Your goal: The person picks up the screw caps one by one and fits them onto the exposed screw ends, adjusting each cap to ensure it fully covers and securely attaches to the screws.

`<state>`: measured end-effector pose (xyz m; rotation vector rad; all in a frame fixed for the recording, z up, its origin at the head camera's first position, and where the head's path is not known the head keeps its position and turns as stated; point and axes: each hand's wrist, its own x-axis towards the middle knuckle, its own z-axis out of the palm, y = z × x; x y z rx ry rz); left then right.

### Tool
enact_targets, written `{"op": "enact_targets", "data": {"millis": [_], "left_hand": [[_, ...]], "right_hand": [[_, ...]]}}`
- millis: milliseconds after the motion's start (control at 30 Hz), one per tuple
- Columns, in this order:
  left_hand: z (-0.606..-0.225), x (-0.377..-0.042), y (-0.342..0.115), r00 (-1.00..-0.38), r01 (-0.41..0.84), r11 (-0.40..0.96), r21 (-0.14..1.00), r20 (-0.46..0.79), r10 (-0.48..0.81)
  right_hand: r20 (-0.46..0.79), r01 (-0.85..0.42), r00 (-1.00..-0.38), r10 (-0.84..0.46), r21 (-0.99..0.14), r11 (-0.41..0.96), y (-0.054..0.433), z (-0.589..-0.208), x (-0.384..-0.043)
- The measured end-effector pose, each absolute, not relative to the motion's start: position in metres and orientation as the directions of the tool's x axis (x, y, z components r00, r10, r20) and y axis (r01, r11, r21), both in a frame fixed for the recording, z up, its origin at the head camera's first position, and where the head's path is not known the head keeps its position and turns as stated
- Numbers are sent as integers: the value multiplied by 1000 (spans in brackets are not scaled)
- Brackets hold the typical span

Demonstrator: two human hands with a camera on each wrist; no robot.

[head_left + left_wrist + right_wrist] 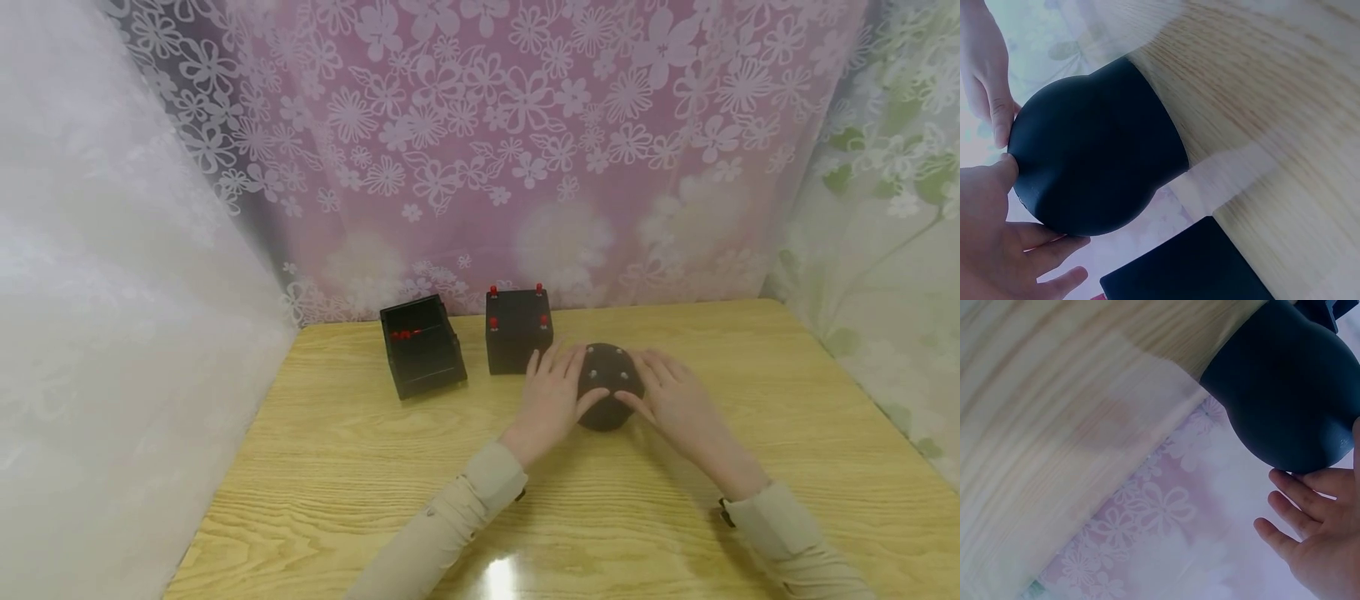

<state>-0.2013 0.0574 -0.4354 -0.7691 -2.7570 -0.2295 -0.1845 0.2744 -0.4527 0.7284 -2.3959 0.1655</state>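
A black, round-topped block (609, 407) with several small metal studs on its top stands on the table, its sides narrowing to a straight lower part (1141, 119). My left hand (549, 400) rests along its left side, thumb across the front edge of the top. Opposite it, my right hand (681, 408) touches the right side, its thumb pointing toward the left one. The fingers of both hands are extended and spread. Just left of my left fingertips stands a black square block (517, 354) with red-capped pegs at its top corners.
Farther left, a black open bin (429, 383) holds several small red pieces (405, 334). The wooden table (360, 483) meets a pink floral curtain (525, 167) at the back, with pale curtains at both sides.
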Motion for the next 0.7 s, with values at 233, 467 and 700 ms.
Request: {"op": "enact_targets", "data": {"millis": [233,467,700], "left_hand": [[-434,-199,47,-828,524,846,100,295,478],[-436,-198,38,-831,524,842,126,294,473],[-434,-197,29,-835,515,849,120,292,466]], "right_hand": [[622,-548,-634,-460,58,834,266,-456,-186],[598,-541,-656,-461,53,839,258,-456,-184],[595,-543,-662,-456,39,839,248,-454,-183]]}}
